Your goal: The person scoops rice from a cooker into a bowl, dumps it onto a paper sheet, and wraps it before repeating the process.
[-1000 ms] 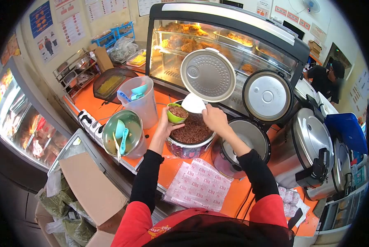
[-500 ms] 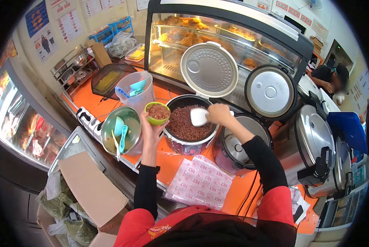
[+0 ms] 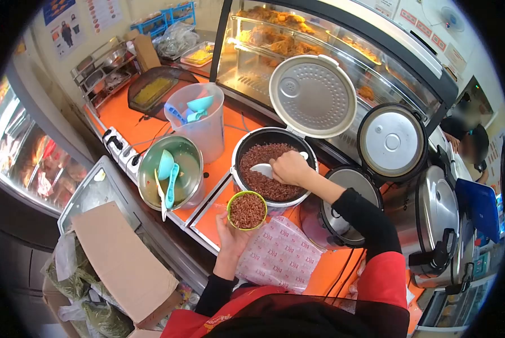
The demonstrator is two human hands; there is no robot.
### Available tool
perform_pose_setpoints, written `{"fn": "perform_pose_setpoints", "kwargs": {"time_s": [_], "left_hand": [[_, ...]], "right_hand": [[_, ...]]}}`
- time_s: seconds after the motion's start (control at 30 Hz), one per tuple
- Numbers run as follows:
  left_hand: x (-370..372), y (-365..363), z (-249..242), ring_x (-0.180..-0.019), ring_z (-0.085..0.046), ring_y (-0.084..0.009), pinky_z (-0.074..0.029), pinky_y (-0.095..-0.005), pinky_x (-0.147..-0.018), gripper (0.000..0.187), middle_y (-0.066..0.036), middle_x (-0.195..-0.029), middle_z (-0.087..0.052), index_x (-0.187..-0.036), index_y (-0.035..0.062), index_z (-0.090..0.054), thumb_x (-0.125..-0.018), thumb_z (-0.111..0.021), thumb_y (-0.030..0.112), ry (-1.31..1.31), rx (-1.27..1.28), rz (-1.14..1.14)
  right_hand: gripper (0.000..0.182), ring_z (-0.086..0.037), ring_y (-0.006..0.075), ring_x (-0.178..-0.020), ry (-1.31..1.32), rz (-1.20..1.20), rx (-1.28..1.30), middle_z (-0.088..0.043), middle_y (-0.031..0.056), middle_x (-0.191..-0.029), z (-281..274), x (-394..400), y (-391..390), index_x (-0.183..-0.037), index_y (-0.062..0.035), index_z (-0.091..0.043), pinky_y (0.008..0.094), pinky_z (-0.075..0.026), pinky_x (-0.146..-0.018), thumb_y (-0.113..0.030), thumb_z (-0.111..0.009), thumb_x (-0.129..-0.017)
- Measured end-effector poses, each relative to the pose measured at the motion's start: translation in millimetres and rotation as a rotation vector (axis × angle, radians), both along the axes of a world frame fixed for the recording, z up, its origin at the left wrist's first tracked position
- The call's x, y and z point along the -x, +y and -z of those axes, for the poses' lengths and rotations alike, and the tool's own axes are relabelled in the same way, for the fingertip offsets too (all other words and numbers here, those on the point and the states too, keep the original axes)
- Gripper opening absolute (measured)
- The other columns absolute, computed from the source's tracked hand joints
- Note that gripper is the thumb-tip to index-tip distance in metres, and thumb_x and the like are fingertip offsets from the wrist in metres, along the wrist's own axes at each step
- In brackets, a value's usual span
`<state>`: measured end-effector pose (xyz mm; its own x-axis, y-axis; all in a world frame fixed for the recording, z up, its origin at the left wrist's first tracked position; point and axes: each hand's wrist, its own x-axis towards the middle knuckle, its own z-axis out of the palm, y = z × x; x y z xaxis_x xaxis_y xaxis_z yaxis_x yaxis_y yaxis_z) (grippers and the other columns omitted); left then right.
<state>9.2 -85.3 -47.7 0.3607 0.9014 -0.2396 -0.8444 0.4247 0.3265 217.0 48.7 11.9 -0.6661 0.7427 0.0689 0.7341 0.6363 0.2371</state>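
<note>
My left hand (image 3: pixel 234 236) is closed around a small green cup (image 3: pixel 247 210) full of reddish-brown rice, held just in front of the rice cooker (image 3: pixel 237 179). Inside that open cooker lies more of the same cooked rice (image 3: pixel 278 192). My right hand (image 3: pixel 292 168) grips a white rice paddle (image 3: pixel 261 169), whose blade rests in the rice; its handle is mostly covered by my fingers. The cooker's raised lid (image 3: pixel 313 96) stands behind. Below the cup, printed wrapping paper (image 3: pixel 283 253) lies on the orange counter.
To the left stand a steel bowl (image 3: pixel 145 194) with scoops and a clear plastic pitcher (image 3: pixel 210 135). More cookers (image 3: pixel 438 208) line the right side. A heated display case (image 3: pixel 247 62) of fried food is behind. An open cardboard box (image 3: pixel 117 253) sits at lower left. Another person (image 3: pixel 466 138) is far right.
My left hand has brought the cup down and nearer to me. The paddle, raised above the rice before, has gone down into it with my right hand. The view has shifted slightly.
</note>
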Motion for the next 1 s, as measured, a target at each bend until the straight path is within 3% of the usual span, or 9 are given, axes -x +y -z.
{"fn": "perform_pose_setpoints", "kwargs": {"time_s": [0.17,0.33,0.53,0.7,0.83,0.87,1.0], "left_hand": [[0.6,-3.2,7.0,-0.116,-0.047,-0.0412,-0.046,-0.0477,-0.092,0.071,-0.026,-0.129,-0.043,-0.133,-0.0008,-0.033,-0.083,-0.038,0.048,-0.101,0.004,-0.011],[-1.8,-4.2,7.0,-0.115,-0.048,-0.0412,-0.046,-0.0478,-0.091,0.07,-0.027,-0.129,-0.043,-0.133,-0.0008,-0.033,-0.083,-0.039,0.048,-0.103,-0.005,-0.038],[-3.9,-5.1,-1.9,-0.115,-0.049,-0.039,-0.047,-0.0472,-0.092,0.066,-0.023,-0.13,-0.043,-0.133,0.0019,-0.034,-0.085,-0.038,0.046,-0.068,-0.003,-0.058],[-15.7,0.8,-42.7,-0.117,-0.047,-0.0339,-0.046,-0.0471,-0.093,0.051,-0.016,-0.13,-0.042,-0.132,0.0096,-0.031,-0.092,-0.037,0.041,0.202,-0.109,-0.227],[-31.3,44.6,-41.4,-0.125,-0.035,-0.0305,-0.045,-0.05,-0.092,0.056,-0.012,-0.136,-0.026,-0.137,0.017,-0.017,-0.093,-0.046,0.035,0.28,-0.196,-0.187],[-41.1,57.3,-40.3,-0.123,-0.035,-0.029,-0.046,-0.0488,-0.09,0.055,-0.012,-0.135,-0.025,-0.137,0.0172,-0.017,-0.093,-0.046,0.036,0.338,-0.218,-0.19],[-79.7,91.1,-47.2,-0.116,-0.041,-0.0262,-0.048,-0.0442,-0.082,0.052,-0.012,-0.131,-0.03,-0.134,0.0169,-0.02,-0.094,-0.045,0.038,0.552,-0.222,-0.175]], "right_hand": [[0.027,-0.063,0.0308,-0.061,0.12,0.055,0.157,-0.062,0.0145,-0.061,-4.4,-2.5,-2.7,-0.075,-0.0062,-0.064,0.0418,-0.05,-0.059,-0.033,-0.057,-0.076],[0.031,-0.063,0.0341,-0.071,0.294,0.175,0.372,-0.065,0.015,-0.072,9.2,-17.6,3.4,-0.088,-0.0143,-0.069,0.043,-0.05,-0.069,-0.04,-0.057,-0.075],[0.036,-0.064,0.0327,-0.077,0.385,0.32,0.521,-0.065,0.0163,-0.077,7.4,-25.5,-12.3,-0.09,-0.0116,-0.069,0.0414,-0.049,-0.07,-0.042,-0.055,-0.077],[0.032,-0.064,0.0318,-0.077,0.631,0.514,0.58,-0.065,0.0178,-0.077,3.8,-52.0,-22.8,-0.087,-0.0067,-0.069,0.0396,-0.048,-0.07,-0.036,-0.056,-0.079],[0.03,-0.064,0.0298,-0.065,0.707,0.637,0.444,-0.066,0.0126,-0.072,-36.7,-51.5,-37.2,-0.079,-0.0033,-0.067,0.038,-0.049,-0.068,-0.031,-0.056,-0.081],[0.029,-0.063,0.0308,-0.06,0.683,0.593,0.279,-0.066,0.011,-0.068,-46.1,-46.2,-42.8,-0.077,-0.0038,-0.065,0.0396,-0.051,-0.063,-0.031,-0.057,-0.082],[0.017,-0.064,0.0254,-0.057,0.202,0.463,-0.254,-0.062,0.0112,-0.062,-61.3,-2.8,-70.5,-0.078,-0.0032,-0.059,0.0351,-0.051,-0.051,-0.02,-0.058,-0.078]]}}
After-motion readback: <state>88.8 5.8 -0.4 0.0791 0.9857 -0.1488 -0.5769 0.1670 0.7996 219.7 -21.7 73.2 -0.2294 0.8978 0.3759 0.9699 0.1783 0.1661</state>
